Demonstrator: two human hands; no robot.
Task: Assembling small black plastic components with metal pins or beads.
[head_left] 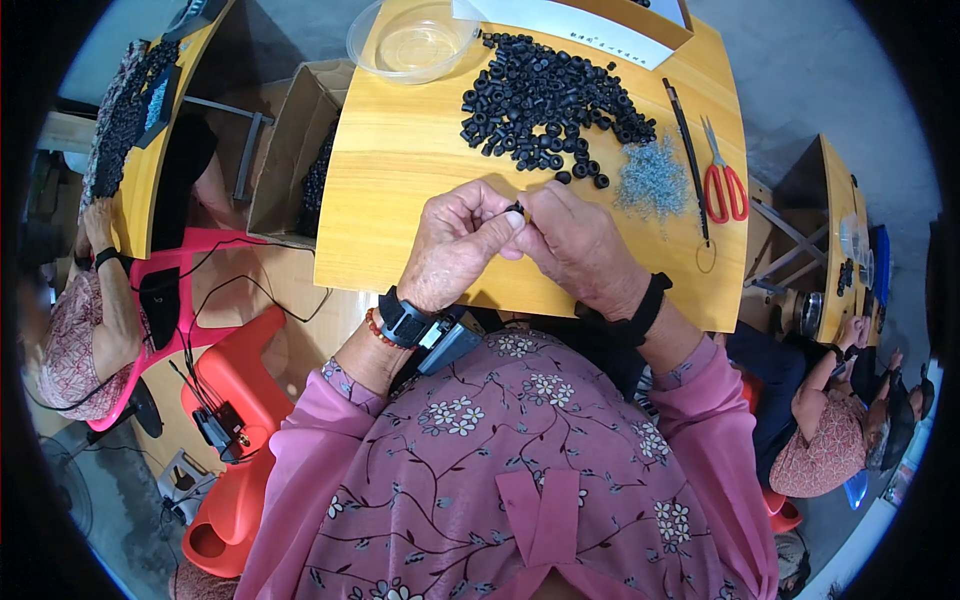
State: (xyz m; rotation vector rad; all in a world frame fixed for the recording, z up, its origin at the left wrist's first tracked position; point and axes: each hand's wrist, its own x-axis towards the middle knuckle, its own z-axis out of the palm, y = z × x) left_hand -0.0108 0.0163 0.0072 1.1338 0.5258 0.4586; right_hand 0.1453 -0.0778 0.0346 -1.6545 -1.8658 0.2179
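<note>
My left hand [450, 240] and my right hand [585, 245] meet over the near edge of the yellow wooden table. Between their pinched fingertips is a small black rubber-looking piece [515, 208], partly covered by the fingers. Just beyond them spreads a heap of short black tubular pieces [550, 100], similar in colour to the held one. To its right lies a small pile of pale bluish, wiry-looking bits [652, 180], too fine to name. Red-handled scissors [724, 185] and a thin black rod [687, 145] rest along the right side.
A clear plastic bowl [413, 45] and a white box [590, 35] stand at the table's far side. An open cardboard box [285, 150] is left of the table, near a red stool [235, 375]. Other people [85, 335] sit at tables left and right.
</note>
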